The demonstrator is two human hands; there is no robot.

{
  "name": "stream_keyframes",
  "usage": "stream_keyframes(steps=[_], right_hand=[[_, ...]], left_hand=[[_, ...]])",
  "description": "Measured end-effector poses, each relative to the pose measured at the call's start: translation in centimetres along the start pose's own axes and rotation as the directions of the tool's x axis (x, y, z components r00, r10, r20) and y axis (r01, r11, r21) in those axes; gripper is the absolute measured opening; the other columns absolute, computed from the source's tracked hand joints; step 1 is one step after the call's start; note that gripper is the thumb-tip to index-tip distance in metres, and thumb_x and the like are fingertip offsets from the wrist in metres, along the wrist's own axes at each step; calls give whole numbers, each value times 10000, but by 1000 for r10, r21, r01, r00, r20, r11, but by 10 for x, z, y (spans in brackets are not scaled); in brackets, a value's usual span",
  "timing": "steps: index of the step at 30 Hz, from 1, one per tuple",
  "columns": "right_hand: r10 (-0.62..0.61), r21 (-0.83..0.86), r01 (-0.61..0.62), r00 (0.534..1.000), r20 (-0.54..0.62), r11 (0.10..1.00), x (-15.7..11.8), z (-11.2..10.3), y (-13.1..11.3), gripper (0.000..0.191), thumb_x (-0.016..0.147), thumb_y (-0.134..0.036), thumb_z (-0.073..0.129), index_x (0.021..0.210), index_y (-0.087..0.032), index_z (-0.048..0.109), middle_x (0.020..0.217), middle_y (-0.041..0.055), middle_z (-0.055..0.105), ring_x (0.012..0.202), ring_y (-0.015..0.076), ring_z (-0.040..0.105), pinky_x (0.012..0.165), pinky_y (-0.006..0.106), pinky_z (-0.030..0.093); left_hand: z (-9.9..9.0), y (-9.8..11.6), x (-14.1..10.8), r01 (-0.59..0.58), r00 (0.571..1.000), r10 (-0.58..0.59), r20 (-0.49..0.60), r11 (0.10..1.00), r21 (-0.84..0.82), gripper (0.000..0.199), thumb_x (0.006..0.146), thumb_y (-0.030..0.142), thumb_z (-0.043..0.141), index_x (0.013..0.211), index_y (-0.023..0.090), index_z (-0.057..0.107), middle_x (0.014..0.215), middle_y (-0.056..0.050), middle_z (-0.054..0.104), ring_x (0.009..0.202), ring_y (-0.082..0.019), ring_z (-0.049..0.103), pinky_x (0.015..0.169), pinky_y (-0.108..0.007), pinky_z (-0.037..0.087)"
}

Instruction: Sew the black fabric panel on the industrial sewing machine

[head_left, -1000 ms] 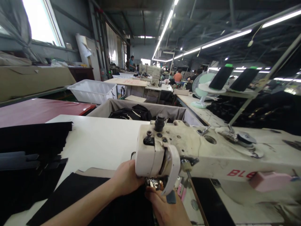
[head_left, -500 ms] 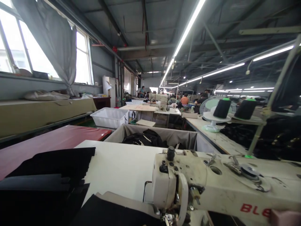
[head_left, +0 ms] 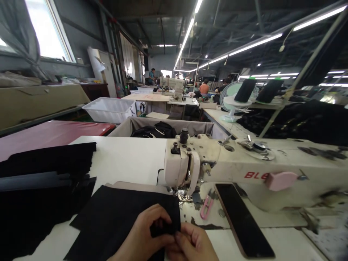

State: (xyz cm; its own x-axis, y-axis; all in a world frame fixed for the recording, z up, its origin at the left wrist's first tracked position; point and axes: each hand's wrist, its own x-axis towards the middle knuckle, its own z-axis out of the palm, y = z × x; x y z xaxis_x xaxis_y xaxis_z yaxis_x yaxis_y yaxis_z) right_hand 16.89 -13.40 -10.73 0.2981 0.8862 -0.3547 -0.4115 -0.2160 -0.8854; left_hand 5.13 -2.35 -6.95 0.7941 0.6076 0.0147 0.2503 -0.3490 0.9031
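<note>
A black fabric piece [head_left: 116, 214] lies on the white table in front of the sewing machine [head_left: 179, 163], with a beige layer [head_left: 141, 186] showing along its far edge. My left hand [head_left: 148, 232] rests over the fabric, thumb and fingers pinching near its right edge. Close against it, my right hand [head_left: 190, 243] pinches the same edge from the right. Both sets of fingertips nearly meet there, just short of the presser foot [head_left: 185, 197]. Part of the fabric is hidden beneath my hands.
Right of the needle area lie pink thread snips [head_left: 207, 206] and a phone [head_left: 241, 217]. Stacked black fabric [head_left: 35, 203] covers the table's left side. Behind stands a grey-lined bin [head_left: 195, 127] holding dark cloth. Thread cones [head_left: 244, 90] and a fan rise at the right; people sit farther back.
The view has tipped downward and turned a little right. Both hands, unseen before, now appear gripping the black fabric's edge. The snips and phone have come into view.
</note>
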Motion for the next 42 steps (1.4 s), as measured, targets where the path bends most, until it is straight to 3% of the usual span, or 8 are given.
stream_keyframes(steps=[6,11,15,18,21,27,33,42], right_hand=[[13,35,-12,999,-45,999,-8,2,-13,528,599,-634,772,753,-139,675,666,38,698,681,202,709,662,318,575],[11,32,-9,999,-52,999,-11,2,-20,479,623,-561,799,803,-127,710,695,43,703,690,196,702,658,305,573],[25,67,-21,998,-65,998,-9,1,-20,463,609,-565,801,738,-132,701,632,26,698,655,195,702,674,319,572],[40,89,-34,997,-71,995,-10,2,-20,444,603,-554,807,719,-138,702,629,33,707,652,201,705,647,308,568],[55,113,-49,998,-43,992,-11,3,-18,416,628,-525,807,753,-137,722,703,54,725,711,207,708,674,305,560],[28,209,-34,999,29,977,-9,0,-9,369,639,-486,817,708,-137,722,622,-12,624,630,108,601,697,231,507],[41,273,-65,995,92,960,-12,-3,-16,282,664,-396,824,719,-132,741,685,9,650,696,121,594,825,274,487],[67,308,-98,992,111,946,-17,-1,-27,183,689,-295,755,782,-137,750,787,32,686,842,154,637,912,293,462]], left_hand=[[2,4,-1,-63,998,63,-27,998,-14,134,737,97,639,849,166,661,811,-24,609,746,-161,554,682,-250,424],[10,6,-3,-60,995,57,-80,998,-32,68,779,116,592,801,153,645,806,-43,616,760,-176,584,686,-259,460],[7,9,-3,-110,982,114,-149,993,32,129,854,132,543,801,165,657,822,-47,635,787,-171,608,715,-252,484],[5,7,-4,-376,892,425,-155,888,266,218,945,175,446,905,175,660,840,-60,632,786,-173,583,714,-269,478],[7,1,-7,-600,758,652,40,671,436,280,992,223,361,1000,150,632,830,-78,631,762,-187,547,700,-303,472],[9,-1,-11,-634,738,661,139,608,478,239,990,165,369,1095,105,575,888,-98,627,814,-192,539,738,-312,483],[9,3,-9,-662,694,709,125,560,499,213,974,127,400,1044,70,593,851,-94,613,765,-181,513,670,-304,481],[8,-2,-7,-641,724,672,156,571,514,174,972,132,438,1025,112,603,856,-61,608,781,-167,512,694,-286,470]])
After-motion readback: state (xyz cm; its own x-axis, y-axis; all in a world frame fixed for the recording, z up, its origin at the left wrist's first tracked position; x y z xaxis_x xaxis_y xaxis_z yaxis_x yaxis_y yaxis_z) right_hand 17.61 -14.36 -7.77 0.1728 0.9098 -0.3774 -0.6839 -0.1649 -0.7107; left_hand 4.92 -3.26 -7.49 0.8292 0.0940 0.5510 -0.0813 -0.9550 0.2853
